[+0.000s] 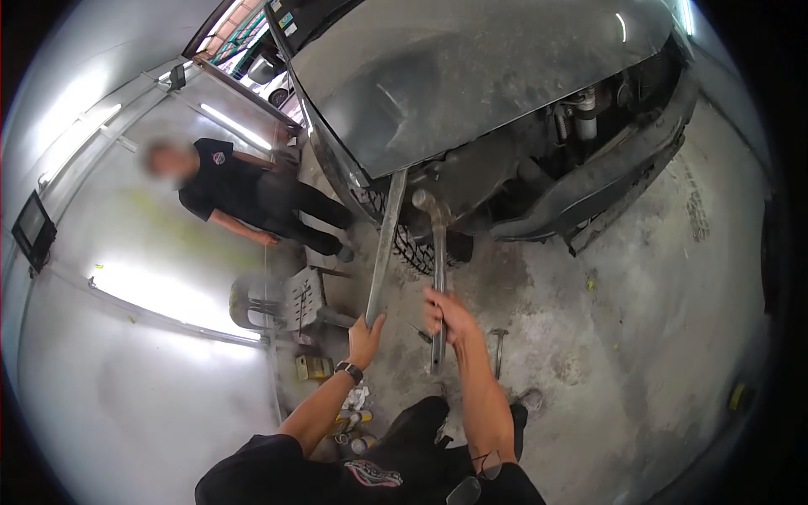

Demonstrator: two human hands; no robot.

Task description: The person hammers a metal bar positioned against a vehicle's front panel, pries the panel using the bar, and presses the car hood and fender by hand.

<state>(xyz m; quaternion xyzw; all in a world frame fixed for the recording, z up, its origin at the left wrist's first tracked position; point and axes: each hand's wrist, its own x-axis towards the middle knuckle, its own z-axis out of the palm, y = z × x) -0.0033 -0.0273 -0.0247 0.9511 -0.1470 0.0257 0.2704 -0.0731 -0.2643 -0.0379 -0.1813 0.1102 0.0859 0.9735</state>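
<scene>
My left hand (364, 341) is wrapped round the lower end of a long flat metal bar (387, 244). The bar's upper end meets the front corner edge of a grey car hood (471, 76); how far it reaches beneath cannot be told. In my right hand (450, 316) is a hammer (439, 252), gripped by its handle with the head up. The hammer head stands just right of the bar, apart from it in this view. A dent-like hollow shows in the hood near that corner. Behind the tools is a treaded tyre (412, 251).
Another person (252, 194) stands at the left beside the car. A plastic chair (299, 303), a tin (314, 368) and several cans (358, 429) are on the left. A second hammer (500, 352) lies on the floor. The loose-looking bumper (606, 198) juts out at right.
</scene>
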